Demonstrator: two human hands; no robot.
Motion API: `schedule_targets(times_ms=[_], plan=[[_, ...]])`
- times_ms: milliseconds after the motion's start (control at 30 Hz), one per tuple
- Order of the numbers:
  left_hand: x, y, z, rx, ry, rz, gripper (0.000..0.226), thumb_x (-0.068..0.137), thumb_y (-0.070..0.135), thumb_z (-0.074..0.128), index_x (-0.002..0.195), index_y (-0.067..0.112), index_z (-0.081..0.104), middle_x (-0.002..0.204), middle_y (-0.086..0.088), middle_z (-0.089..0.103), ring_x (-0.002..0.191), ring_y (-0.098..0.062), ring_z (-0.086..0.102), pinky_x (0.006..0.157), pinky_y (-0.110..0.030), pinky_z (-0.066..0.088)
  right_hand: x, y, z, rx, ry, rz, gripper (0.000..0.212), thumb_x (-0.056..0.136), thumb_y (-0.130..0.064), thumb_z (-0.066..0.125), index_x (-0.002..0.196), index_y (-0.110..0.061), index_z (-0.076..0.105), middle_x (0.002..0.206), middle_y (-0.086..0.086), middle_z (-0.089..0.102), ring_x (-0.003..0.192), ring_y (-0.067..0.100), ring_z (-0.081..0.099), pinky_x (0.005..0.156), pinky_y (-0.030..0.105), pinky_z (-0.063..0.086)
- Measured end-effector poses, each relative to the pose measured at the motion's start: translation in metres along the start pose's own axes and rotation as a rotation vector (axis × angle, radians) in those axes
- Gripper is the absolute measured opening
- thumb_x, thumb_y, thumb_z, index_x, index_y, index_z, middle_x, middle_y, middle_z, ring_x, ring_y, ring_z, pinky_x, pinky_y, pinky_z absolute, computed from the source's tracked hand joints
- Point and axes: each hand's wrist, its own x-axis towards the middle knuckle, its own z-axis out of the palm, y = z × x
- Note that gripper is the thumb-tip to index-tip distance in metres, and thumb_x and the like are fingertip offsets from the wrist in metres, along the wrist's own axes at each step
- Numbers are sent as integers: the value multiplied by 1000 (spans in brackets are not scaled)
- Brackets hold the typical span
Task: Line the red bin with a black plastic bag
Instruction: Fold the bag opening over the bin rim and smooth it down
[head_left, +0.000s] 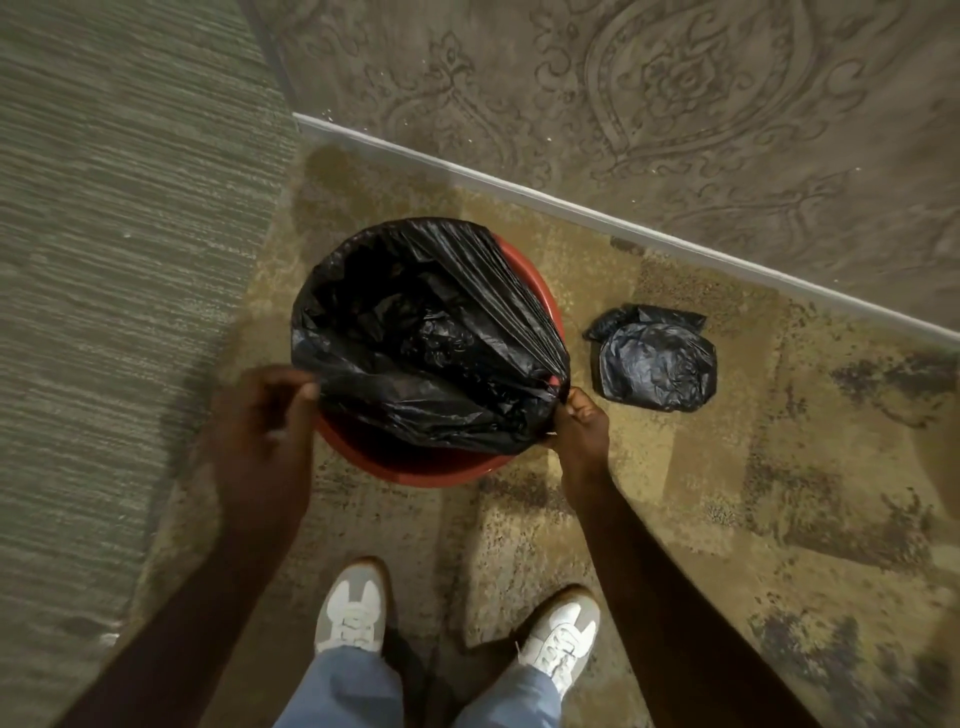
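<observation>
The round red bin (415, 470) stands on the patterned floor in front of my feet. A black plastic bag (415, 338) sits in it, its mouth draped over the far and left rim, while the near and right rim show bare red. My left hand (260, 415) pinches the bag's edge at the bin's near left side. My right hand (579, 431) grips a gathered bunch of the bag at the near right rim.
A second, crumpled black bag (657, 361) lies on the floor just right of the bin. A white baseboard (571, 208) and patterned wall run behind. A grey-green surface (104, 260) borders the left. My white shoes (353, 608) stand close below the bin.
</observation>
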Motion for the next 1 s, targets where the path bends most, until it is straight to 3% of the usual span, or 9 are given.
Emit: schedule_targets(times_ms=[133,300,433,533,633,733,833,933,1000], plan=[[53,30,43,300,-174,255,35,93,25,64,127,20,58,124,-1,62,116,-16,57,95,-29,45,-9,-9,-2,298,145,47,23,96,6,49,108,-5,65,97,10,70,88,22,67,77,37,55],[139,1,64,559,-211,-110,70,94,44,63,151,12,38,146,-19,51,134,-38,49,109,-50,42,-15,-34,-5,664,111,80,37,93,14,34,105,-7,63,103,14,70,94,27,68,87,37,56],[162,-26,64,528,-361,-282,49,97,46,58,125,6,64,119,-23,69,111,-41,65,88,-42,49,-16,-44,5,700,37,83,41,88,16,31,108,-3,61,108,18,66,96,30,64,94,41,48],[163,-35,56,421,-237,-231,31,90,37,70,100,8,76,92,-18,75,81,-29,71,73,-32,58,-9,-47,-1,725,-1,67,40,87,10,30,114,-3,56,111,18,64,101,31,60,96,41,46],[150,-30,48,351,-99,-73,25,85,32,74,101,14,79,90,-4,77,73,-10,68,63,-7,49,-9,-46,-7,781,-78,77,31,85,0,37,102,-10,62,100,10,72,94,25,68,87,36,52],[131,-14,42,91,-8,-13,16,85,28,75,96,17,78,89,5,76,80,-7,72,74,-19,58,-11,-44,-9,806,-91,119,31,76,-15,57,106,-13,65,103,9,75,96,26,71,88,37,57],[117,-1,38,-79,-70,-41,5,83,20,77,87,21,73,75,10,73,71,-4,71,65,-22,59,-11,-45,-11,783,-103,156,25,74,-25,65,95,-17,76,101,6,77,92,24,73,81,37,59],[110,2,38,-55,-208,-99,14,83,14,79,83,23,69,77,2,73,71,-18,72,66,-30,60,-5,-48,-12,804,-136,111,31,80,-23,60,108,-14,71,107,10,74,94,26,73,79,38,60],[114,3,38,-6,-217,-100,11,85,13,78,87,19,69,82,-7,73,73,-25,72,67,-32,59,5,-52,-13,799,-126,57,35,87,-11,52,119,-11,64,115,14,68,101,29,68,89,42,56]])
